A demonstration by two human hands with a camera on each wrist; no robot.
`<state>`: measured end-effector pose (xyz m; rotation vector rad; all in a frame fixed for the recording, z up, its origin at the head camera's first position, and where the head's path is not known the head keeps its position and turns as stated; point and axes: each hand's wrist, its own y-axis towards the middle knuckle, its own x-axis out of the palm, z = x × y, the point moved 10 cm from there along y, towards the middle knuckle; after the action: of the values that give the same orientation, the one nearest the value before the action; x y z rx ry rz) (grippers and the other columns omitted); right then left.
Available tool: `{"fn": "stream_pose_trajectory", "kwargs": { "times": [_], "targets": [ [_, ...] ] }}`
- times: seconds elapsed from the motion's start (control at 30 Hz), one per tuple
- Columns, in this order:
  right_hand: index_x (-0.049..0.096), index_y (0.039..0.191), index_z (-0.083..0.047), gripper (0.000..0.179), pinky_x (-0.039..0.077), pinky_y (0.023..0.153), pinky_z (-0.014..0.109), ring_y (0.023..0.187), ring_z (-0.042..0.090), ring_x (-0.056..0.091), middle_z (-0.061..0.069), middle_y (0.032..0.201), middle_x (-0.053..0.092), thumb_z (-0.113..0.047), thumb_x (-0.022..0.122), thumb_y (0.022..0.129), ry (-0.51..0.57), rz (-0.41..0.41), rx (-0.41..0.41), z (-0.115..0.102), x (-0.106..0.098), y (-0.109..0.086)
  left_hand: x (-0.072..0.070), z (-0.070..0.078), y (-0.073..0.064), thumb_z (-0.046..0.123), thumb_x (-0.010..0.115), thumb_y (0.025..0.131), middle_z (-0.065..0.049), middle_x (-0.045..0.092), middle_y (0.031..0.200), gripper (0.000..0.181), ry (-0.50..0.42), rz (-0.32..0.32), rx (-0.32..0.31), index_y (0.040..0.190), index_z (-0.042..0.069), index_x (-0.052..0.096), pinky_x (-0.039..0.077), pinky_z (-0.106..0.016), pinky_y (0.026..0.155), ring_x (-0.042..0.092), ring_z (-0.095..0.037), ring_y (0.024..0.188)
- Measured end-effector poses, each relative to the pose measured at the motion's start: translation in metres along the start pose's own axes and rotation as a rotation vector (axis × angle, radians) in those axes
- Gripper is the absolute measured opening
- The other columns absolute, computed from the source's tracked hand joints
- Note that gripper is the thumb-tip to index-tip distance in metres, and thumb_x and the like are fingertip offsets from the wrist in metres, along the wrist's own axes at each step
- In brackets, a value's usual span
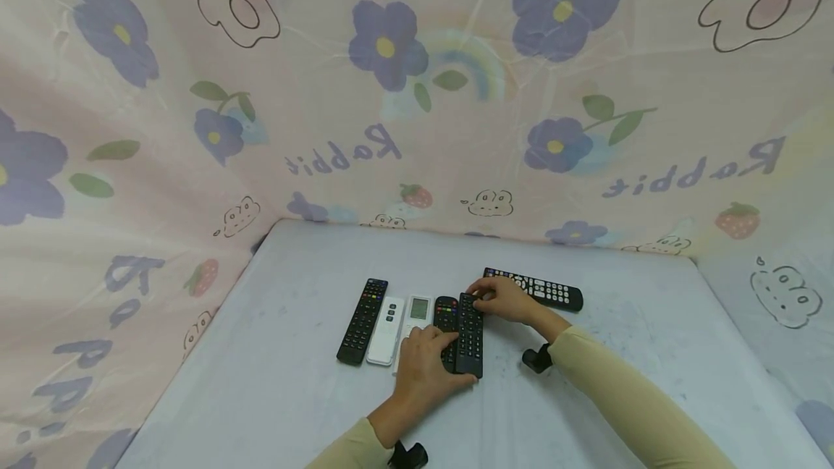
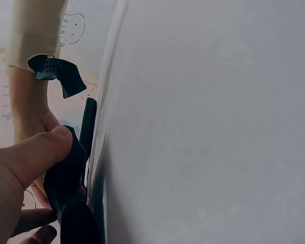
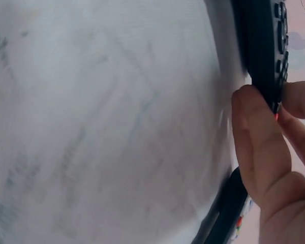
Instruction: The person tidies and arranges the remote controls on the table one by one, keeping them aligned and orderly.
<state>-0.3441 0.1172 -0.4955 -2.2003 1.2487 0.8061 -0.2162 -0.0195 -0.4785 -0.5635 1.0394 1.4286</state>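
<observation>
A black remote control (image 1: 470, 342) is at the right end of a row of remotes on the white table. My left hand (image 1: 426, 364) holds its near end, thumb at the bottom edge and fingers reaching over the neighbouring black remote (image 1: 446, 315). At the far end, my right hand (image 1: 508, 300) pinches the same remote between thumb and fingers. The right wrist view shows that grip on the button-covered remote (image 3: 267, 48). In the left wrist view, the left thumb presses on the dark remote (image 2: 66, 165). The left hand partly covers a white remote with a screen (image 1: 420, 309).
Farther left in the row lie a plain white remote (image 1: 386, 331) and a long black remote (image 1: 362, 322). Another black remote (image 1: 554, 293) lies slanted behind the right hand. Patterned cloth (image 1: 456, 129) rises around the table's back and sides.
</observation>
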Motion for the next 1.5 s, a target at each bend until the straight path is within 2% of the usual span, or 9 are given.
{"fn": "stream_pose_trajectory", "kwargs": {
  "times": [0.13,0.4,0.8,0.87,1.0,1.17,1.27,1.33,1.5],
  "targets": [
    [0.068,0.113,-0.011,0.026,0.052,0.066,0.028,0.081,0.012,0.063,0.009,0.103,0.069,-0.015,0.067,0.088,-0.004,-0.006,-0.017,-0.001,0.0,-0.001,-0.001,0.001,0.0,0.06,0.087,0.05,0.007,0.058,0.103,0.072,0.003,0.035,0.02,0.11,0.023,0.072,0.04,-0.031,0.08,0.048,-0.013,0.094],
    [0.068,0.113,-0.01,0.026,0.052,0.065,0.028,0.079,0.012,0.064,0.009,0.101,0.07,-0.015,0.068,0.088,-0.019,-0.005,-0.019,-0.003,0.0,-0.001,0.003,0.002,0.0,0.057,0.088,0.052,0.004,0.057,0.113,0.069,-0.024,0.02,0.037,0.107,0.021,0.071,0.037,-0.042,0.102,0.048,-0.019,0.113],
    [0.067,0.114,-0.006,0.026,0.055,0.062,0.028,0.075,0.012,0.065,0.011,0.1,0.069,-0.011,0.067,0.088,0.003,-0.022,-0.032,-0.002,0.004,0.001,0.007,0.007,0.002,0.055,0.089,0.051,0.001,0.057,0.116,0.066,0.037,0.022,0.066,0.105,0.021,0.071,0.029,-0.057,0.103,0.047,-0.024,0.117],
    [0.067,0.114,-0.006,0.026,0.055,0.061,0.028,0.073,0.012,0.065,0.011,0.1,0.069,-0.011,0.067,0.088,-0.002,-0.028,-0.039,-0.003,0.005,0.001,0.007,0.007,0.002,0.055,0.089,0.052,0.001,0.057,0.116,0.066,0.037,0.013,0.062,0.105,0.021,0.071,0.029,-0.057,0.102,0.047,-0.024,0.117],
    [0.068,0.112,-0.008,0.026,0.054,0.067,0.028,0.081,0.012,0.063,0.007,0.101,0.069,-0.012,0.068,0.087,-0.067,0.002,-0.063,-0.005,0.003,0.0,0.008,0.008,0.002,0.053,0.089,0.053,0.0,0.057,0.116,0.065,0.025,-0.001,0.062,0.106,0.021,0.071,0.029,-0.054,0.1,0.047,-0.023,0.116],
    [0.068,0.112,-0.008,0.025,0.054,0.075,0.034,0.091,0.019,0.064,0.009,0.107,0.067,-0.012,0.068,0.087,-0.11,0.05,-0.09,-0.009,-0.004,-0.005,0.008,0.009,0.003,0.054,0.087,0.056,0.001,0.057,0.117,0.063,0.009,-0.022,0.064,0.107,0.022,0.07,0.028,-0.051,0.1,0.047,-0.022,0.116],
    [0.068,0.112,-0.008,0.024,0.055,0.079,0.037,0.097,0.023,0.064,0.011,0.112,0.065,-0.012,0.067,0.089,-0.119,0.103,-0.092,-0.012,-0.013,-0.012,0.003,0.009,0.007,0.053,0.084,0.062,0.001,0.058,0.117,0.06,-0.028,-0.033,0.063,0.11,0.021,0.068,0.029,-0.051,0.1,0.048,-0.022,0.115],
    [0.068,0.111,-0.008,0.023,0.055,0.076,0.035,0.093,0.022,0.064,0.011,0.112,0.065,-0.012,0.066,0.089,-0.122,0.149,-0.09,-0.015,-0.023,-0.017,-0.002,0.007,0.014,0.051,0.081,0.068,0.001,0.058,0.118,0.057,-0.069,-0.048,0.055,0.114,0.02,0.067,0.03,-0.049,0.098,0.049,-0.022,0.115],
    [0.068,0.112,-0.006,0.024,0.055,0.071,0.035,0.085,0.021,0.066,0.012,0.11,0.067,-0.013,0.067,0.089,-0.124,0.242,-0.097,-0.015,-0.046,-0.03,-0.016,0.001,0.041,0.045,0.076,0.077,0.0,0.06,0.121,0.052,-0.166,-0.072,0.044,0.121,0.019,0.065,0.039,-0.044,0.094,0.052,-0.022,0.115]
  ]
}}
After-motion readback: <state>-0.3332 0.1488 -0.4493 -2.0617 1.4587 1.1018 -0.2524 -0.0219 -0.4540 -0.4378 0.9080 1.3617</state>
